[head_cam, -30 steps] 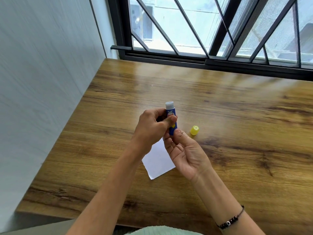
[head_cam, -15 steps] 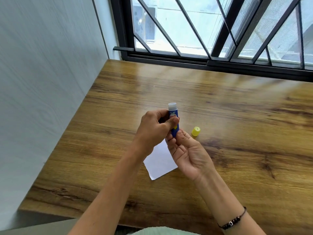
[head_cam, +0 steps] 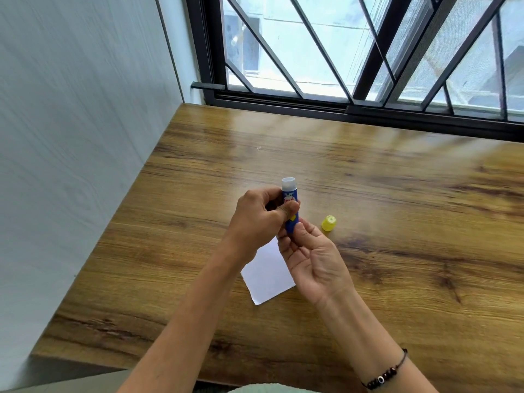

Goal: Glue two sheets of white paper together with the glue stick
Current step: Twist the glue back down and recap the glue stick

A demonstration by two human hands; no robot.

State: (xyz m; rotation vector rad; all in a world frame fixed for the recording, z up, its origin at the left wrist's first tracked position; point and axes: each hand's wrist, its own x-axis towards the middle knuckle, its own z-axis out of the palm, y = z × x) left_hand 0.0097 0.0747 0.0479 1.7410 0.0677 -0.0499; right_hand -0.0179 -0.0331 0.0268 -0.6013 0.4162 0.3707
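A blue glue stick with its white glue tip uncovered stands upright above the table, held between both hands. My left hand grips its barrel, thumb across the label. My right hand is palm up, its fingertips pinching the stick's bottom end. Its yellow cap lies on the wooden table just right of the hands. White paper lies flat on the table under my hands, partly hidden; I cannot tell whether it is one sheet or two.
A grey wall runs along the table's left edge. A black-framed window with diagonal bars lines the far edge. A dark bead bracelet is on my right wrist.
Both hands and the glue stick keep the same pose. The view has shifted slightly; my right fingertips have turned a little at the stick's base.
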